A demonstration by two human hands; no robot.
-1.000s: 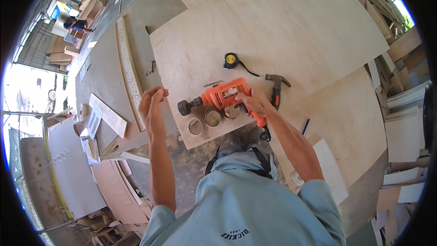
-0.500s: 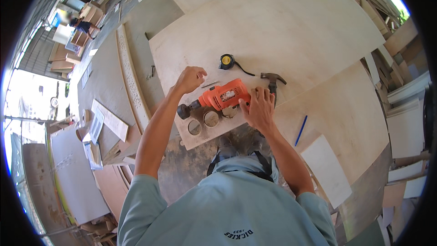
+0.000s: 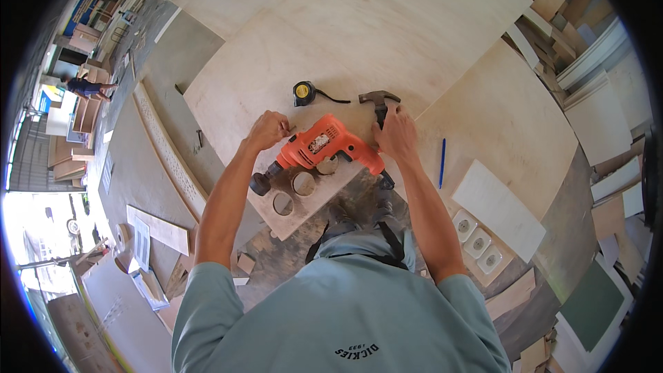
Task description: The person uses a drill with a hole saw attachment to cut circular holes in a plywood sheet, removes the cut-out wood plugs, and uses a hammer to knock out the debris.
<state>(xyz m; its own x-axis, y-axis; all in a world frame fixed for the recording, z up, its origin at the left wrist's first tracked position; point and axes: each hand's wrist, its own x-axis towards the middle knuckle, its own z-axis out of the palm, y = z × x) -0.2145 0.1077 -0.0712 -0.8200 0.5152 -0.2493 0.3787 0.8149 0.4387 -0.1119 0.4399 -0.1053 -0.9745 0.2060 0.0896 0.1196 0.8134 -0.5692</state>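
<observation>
My right hand (image 3: 398, 134) is wrapped round the handle of a claw hammer (image 3: 378, 97), whose head lies on the pale wooden board (image 3: 331, 41). My left hand (image 3: 268, 130) is closed, its fingertips pinching a thin dark rod (image 3: 293, 128), mostly hidden by the fingers. Between my hands an orange power drill (image 3: 324, 142) lies on its side, with a round dark hole saw (image 3: 260, 184) on its front end. Under the drill, the board's near corner has several round holes (image 3: 283, 203). A black and yellow tape measure (image 3: 304, 92) sits beyond the drill.
To the right lie a blue pencil (image 3: 442, 163), a white panel (image 3: 498, 200) and a wood piece with round white sockets (image 3: 478, 243). A long perforated strip (image 3: 166, 141) is on the left. Stacked boards stand at far right; a person (image 3: 84, 86) is far left.
My right hand has gone from the drill to the hammer's handle. My left hand has closed at the thin rod. The view has shifted, bringing the sockets into sight.
</observation>
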